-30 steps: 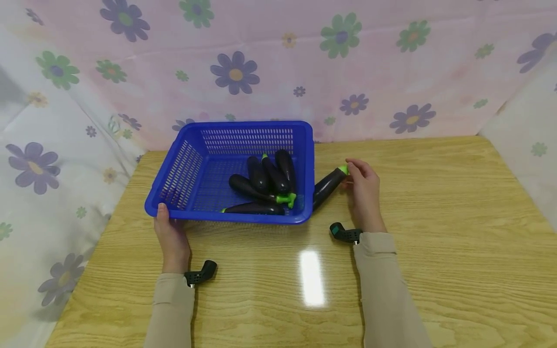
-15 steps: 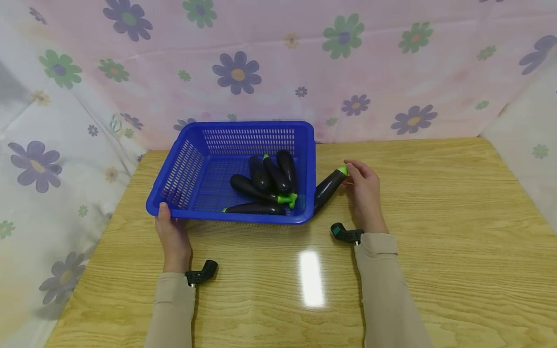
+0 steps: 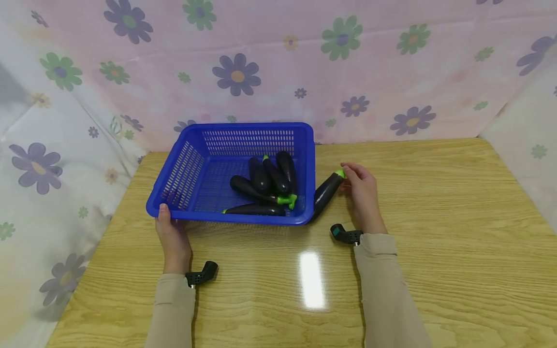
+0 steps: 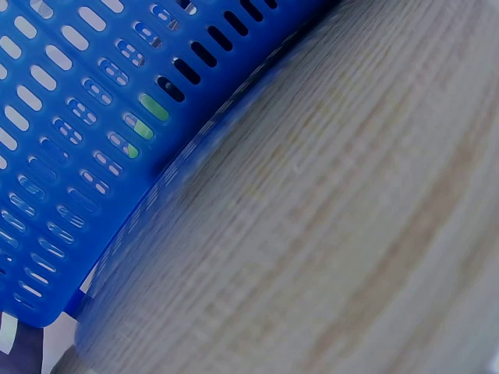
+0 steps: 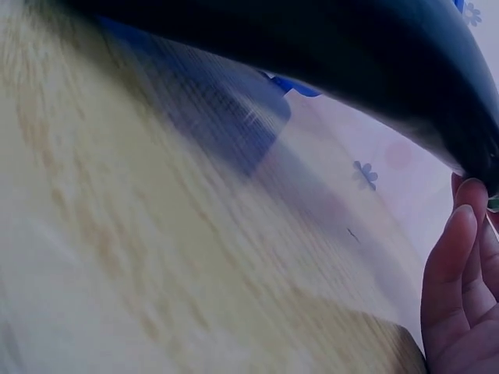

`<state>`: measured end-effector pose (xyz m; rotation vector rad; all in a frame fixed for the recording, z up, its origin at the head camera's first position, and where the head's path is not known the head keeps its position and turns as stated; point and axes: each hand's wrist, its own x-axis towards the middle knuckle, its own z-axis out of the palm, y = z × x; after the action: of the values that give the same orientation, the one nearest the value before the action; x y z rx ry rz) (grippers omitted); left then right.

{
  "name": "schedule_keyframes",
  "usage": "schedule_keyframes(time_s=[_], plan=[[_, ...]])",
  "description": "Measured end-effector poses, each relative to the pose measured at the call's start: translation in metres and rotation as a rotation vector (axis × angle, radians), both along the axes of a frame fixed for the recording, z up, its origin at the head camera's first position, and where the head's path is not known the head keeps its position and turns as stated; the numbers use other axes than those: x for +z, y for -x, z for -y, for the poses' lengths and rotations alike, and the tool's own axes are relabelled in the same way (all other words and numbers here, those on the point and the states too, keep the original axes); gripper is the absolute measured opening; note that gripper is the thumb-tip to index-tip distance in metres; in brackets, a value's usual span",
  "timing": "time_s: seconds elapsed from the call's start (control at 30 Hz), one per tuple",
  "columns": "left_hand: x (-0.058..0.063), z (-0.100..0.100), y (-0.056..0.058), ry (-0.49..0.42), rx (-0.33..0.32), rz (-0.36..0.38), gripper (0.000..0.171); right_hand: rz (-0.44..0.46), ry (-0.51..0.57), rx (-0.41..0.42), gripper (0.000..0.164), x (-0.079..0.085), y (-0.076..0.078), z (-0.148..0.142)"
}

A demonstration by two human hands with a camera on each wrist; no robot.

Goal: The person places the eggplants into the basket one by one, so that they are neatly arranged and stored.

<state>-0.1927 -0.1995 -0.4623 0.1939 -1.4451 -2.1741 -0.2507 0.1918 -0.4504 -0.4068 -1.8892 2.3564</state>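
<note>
A blue plastic basket [image 3: 235,126] with slotted walls holds several dark eggplants [image 3: 261,174] with green stems, bunched toward its right side. My left hand [image 3: 171,237] grips the basket's front left corner, thumb over the rim; the other fingers are hidden under it. In the left wrist view the slotted basket wall [image 4: 93,101] shows, with no fingers in sight. Just right of the basket, my right hand [image 3: 362,193] pinches one eggplant [image 3: 326,192] by its green stem end, its lower end partly behind the basket rim. The right wrist view shows that eggplant [image 5: 351,62] above the table and the fingers [image 5: 456,257] at its stem.
The wooden table [image 3: 457,232] spreads out under both arms, with a bright reflection near the front. A pink flowered cloth [image 3: 278,63] hangs behind it, and white flowered cloth [image 3: 39,208] stands along the left side. Each wrist carries a small black camera mount [image 3: 202,274].
The eggplant in my right hand has swung slightly, its stem end shifting a little left and toward me. My left hand stays on the basket corner, and the basket has hardly moved.
</note>
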Motion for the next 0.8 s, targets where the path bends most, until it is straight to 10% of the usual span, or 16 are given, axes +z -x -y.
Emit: schedule_keyframes(time_s=[0.8], plan=[[-0.0015, 0.0005, 0.0005, -0.013, -0.007, -0.011, 0.052, -0.001, -0.06, 0.053, 0.041, -0.0013, -0.0005, 0.0007]])
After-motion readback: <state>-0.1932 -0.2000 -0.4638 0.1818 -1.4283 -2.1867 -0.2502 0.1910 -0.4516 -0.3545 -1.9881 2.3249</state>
